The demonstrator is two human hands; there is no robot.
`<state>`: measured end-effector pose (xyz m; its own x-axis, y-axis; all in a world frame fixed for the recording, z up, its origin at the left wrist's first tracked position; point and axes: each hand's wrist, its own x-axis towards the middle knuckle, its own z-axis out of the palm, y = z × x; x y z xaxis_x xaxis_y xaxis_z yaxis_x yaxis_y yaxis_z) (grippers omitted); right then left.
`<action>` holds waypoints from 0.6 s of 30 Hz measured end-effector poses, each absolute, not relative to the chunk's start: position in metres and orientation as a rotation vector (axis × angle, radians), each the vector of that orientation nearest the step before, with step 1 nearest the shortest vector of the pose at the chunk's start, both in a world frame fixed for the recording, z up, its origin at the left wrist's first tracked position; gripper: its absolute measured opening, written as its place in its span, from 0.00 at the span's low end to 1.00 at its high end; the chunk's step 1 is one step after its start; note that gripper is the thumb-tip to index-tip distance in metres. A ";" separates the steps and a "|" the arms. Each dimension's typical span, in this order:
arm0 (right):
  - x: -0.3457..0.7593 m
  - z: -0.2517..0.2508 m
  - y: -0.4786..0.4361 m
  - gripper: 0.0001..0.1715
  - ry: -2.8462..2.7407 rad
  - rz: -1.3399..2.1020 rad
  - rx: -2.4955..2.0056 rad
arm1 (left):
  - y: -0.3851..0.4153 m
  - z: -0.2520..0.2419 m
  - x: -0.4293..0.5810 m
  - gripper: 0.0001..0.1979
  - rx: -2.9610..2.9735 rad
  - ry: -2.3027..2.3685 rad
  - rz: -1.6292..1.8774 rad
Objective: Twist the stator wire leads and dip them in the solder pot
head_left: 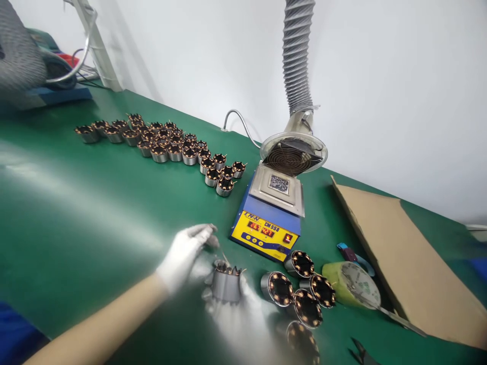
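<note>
My right hand (245,317), in a white glove and blurred, grips a motor stator (226,285) low over the green bench. The stator is a grey metal ring with copper windings and black insulation at its top; thin wire ends stick up from it. Just above and to the left is my left hand (186,253), also white-gloved, with thumb and fingers pinched together near an upright wire end. What sits between those fingertips is too small to make out. Close to my right hand, several more stators (279,289) rest with their open ends facing me.
A blue and yellow solder pot (266,233) with a lit red display stands ahead, under an extraction hood (292,152). Rows of stators (160,152) fill the back left. At right lie a yellow-green round container (350,284), a cardboard sheet (411,263) and dark-handled pliers (361,352).
</note>
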<state>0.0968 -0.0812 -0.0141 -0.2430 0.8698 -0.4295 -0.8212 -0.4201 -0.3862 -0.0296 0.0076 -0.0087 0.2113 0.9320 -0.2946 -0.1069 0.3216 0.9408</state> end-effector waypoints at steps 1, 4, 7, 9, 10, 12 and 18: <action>0.099 -0.014 -0.080 0.27 -0.085 1.883 -0.713 | 0.009 -0.009 -0.033 0.23 0.983 1.073 0.900; 0.104 -0.012 -0.077 0.30 -0.036 1.915 -0.694 | 0.003 -0.008 -0.036 0.33 1.144 0.855 0.627; 0.106 -0.007 -0.076 0.31 0.015 1.925 -0.681 | -0.007 -0.006 -0.032 0.42 1.288 0.716 0.378; 0.107 -0.005 -0.076 0.31 0.023 1.917 -0.687 | -0.008 -0.005 -0.030 0.37 1.322 0.755 0.390; 0.107 -0.004 -0.076 0.31 0.021 1.915 -0.690 | -0.007 -0.005 -0.029 0.35 1.326 0.784 0.414; 0.107 -0.005 -0.077 0.30 0.018 1.913 -0.689 | -0.004 -0.004 -0.028 0.33 1.361 0.801 0.427; 0.106 -0.010 -0.079 0.27 -0.010 1.910 -0.700 | -0.005 -0.001 -0.023 0.36 1.208 0.844 0.494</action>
<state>0.1058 -0.0793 -0.0102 -0.2754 0.8424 -0.4632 -0.8373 -0.4469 -0.3149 -0.0227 -0.0052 -0.0010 0.6106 0.7329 -0.3001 0.0973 0.3067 0.9468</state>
